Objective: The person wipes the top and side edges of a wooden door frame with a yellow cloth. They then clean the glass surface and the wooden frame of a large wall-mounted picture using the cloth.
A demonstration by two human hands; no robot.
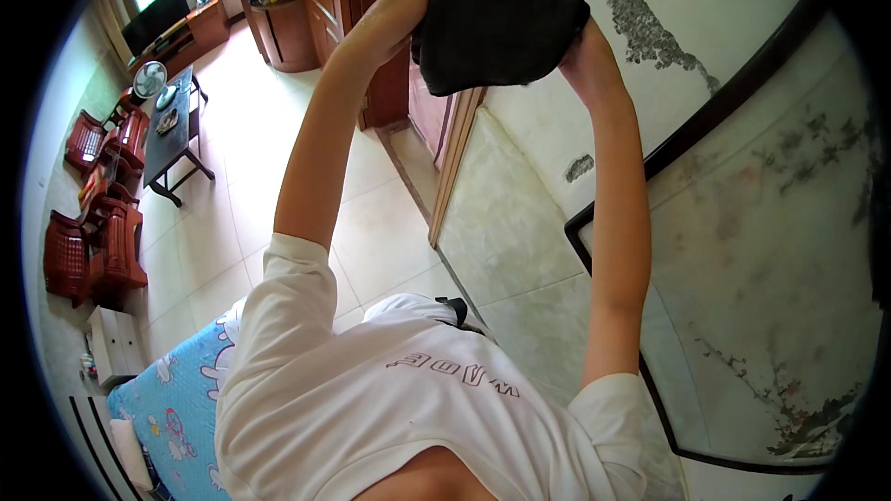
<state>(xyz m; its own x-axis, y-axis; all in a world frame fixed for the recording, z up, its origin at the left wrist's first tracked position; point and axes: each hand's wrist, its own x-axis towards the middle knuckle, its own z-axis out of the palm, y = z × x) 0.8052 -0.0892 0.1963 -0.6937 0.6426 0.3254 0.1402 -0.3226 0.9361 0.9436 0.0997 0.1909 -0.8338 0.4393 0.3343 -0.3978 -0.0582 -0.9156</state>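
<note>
Both my arms reach out, holding up a black folded cloth (501, 23) that looks thick and soft. My left hand (397, 11) grips its left side, with most of the fingers hidden behind the fabric. On the opposite edge, my right hand (577, 57) is closed on the lower right corner, its fingers partly covered. The cloth hangs in the air before a doorway and a wall with peeling plaster (640, 23).
Close on my right stands a dark-framed panel (761, 223) painted with branches. To the left are a bed with a blue patterned cover (176, 417), a black low table (176, 130), wooden chairs (111, 241) and a fan (150, 80). Wooden cabinets (288, 32) stand farther off.
</note>
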